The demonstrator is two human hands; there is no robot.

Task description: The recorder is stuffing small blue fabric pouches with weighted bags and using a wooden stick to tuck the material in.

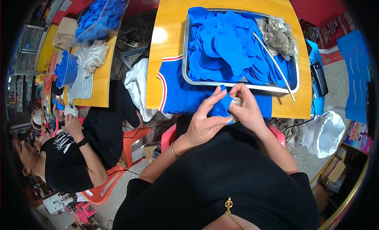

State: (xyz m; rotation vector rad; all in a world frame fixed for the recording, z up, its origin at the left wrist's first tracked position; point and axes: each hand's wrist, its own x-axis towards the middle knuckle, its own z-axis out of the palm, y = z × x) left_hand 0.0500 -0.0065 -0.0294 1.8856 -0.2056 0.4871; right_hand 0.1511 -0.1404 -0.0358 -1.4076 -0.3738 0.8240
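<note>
In front of my chest, my left hand (205, 121) pinches a small blue fabric piece (223, 106) from its left side. My right hand (248, 111) grips the same piece from the right, thumb pressed against a small beige-grey bit (237, 102) whose kind I cannot make out. Just beyond my hands stands a metal tray (241, 87) heaped with flat blue cut-out pieces (225, 48). A thin white stick (274, 66) lies slanted over the tray's right side, beside a clear plastic bag (279, 36) of beige-grey lumps.
Under the tray, a blue garment (173, 85) with red-and-white trim covers part of the wooden table (167, 28). At left, a co-worker (67, 163) handles pieces by another table (103, 83) with a blue tub (70, 70). A white sack (323, 133) lies on the floor at right.
</note>
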